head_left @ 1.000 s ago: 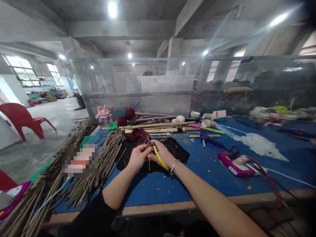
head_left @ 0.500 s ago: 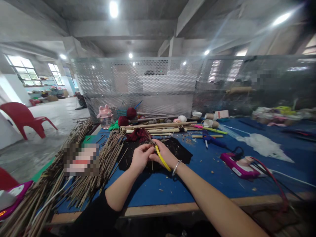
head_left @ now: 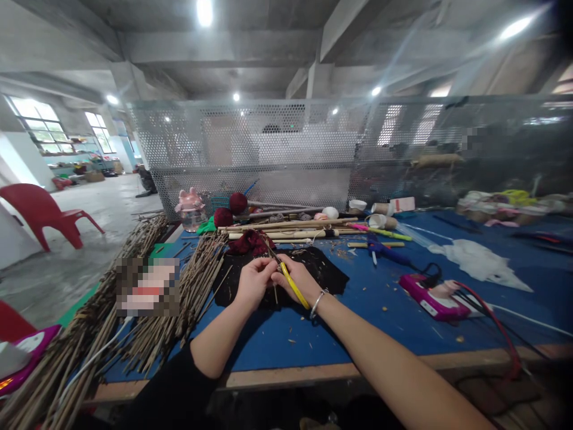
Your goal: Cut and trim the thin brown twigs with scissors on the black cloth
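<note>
My left hand [head_left: 252, 283] and my right hand [head_left: 299, 279] meet over a black cloth [head_left: 329, 275] on the blue table [head_left: 313, 334]. The right hand grips yellow-handled pliers [head_left: 293, 285] whose metal tip points up and left. The left hand pinches a thin twig [head_left: 275, 292] right next to the pliers' jaws. A silver bracelet [head_left: 317, 303] sits on my right wrist. Dark red yarn [head_left: 250, 242] lies just beyond the hands.
Bundles of thin brown sticks [head_left: 134, 322] fill the table's left side. Bamboo rods [head_left: 290, 230], red yarn balls [head_left: 237, 203] and small cups [head_left: 376, 222] lie at the back before a perforated metal screen [head_left: 268, 155]. A pink glue gun [head_left: 430, 295] with cables rests on the right.
The hands stay together over the black cloth, shifting only slightly; the view has drifted a little. Nothing was picked up or let go.
</note>
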A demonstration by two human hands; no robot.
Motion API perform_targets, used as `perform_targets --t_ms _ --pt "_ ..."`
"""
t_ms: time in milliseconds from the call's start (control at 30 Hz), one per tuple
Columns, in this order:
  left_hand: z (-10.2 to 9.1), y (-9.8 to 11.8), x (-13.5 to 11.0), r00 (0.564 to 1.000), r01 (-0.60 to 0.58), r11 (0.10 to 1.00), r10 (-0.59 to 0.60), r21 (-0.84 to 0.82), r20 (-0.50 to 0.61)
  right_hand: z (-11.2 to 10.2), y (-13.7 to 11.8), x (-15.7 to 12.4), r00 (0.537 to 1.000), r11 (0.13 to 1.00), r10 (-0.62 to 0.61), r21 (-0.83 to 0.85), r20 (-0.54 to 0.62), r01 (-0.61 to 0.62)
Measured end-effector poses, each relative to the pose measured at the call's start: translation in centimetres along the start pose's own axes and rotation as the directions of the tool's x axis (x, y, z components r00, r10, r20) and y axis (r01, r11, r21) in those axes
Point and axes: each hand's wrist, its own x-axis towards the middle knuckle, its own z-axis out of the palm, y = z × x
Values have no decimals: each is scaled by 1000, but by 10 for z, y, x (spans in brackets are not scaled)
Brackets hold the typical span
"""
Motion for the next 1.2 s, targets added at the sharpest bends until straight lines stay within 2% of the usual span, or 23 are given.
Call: perform_targets --t_ms 400,533,667,767,1033,1200 --pt "-2 2 0 999 26 999 -24 40 -46 -2 -6 -2 998 992 59 -109 -16 -61" --pt "-2 -4 2 999 49 998 -49 50 -4 1 0 -2 996 976 74 -200 -45 -81" --pt "-2 -8 3 995 66 998 -65 -7 82 4 4 -1 997 987 27 -153 -69 -37" --pt "-1 -7 2 993 50 999 -49 -14 104 4 1 -1 997 994 16 -103 -79 -24" --pt "-2 -1 2 998 13 999 -15 33 55 3 -1 -1 997 995 45 -84 -56 -50" --pt "-6 2 4 1000 8 999 -9 31 7 0 -3 -1 998 987 64 -149 -8 -65"
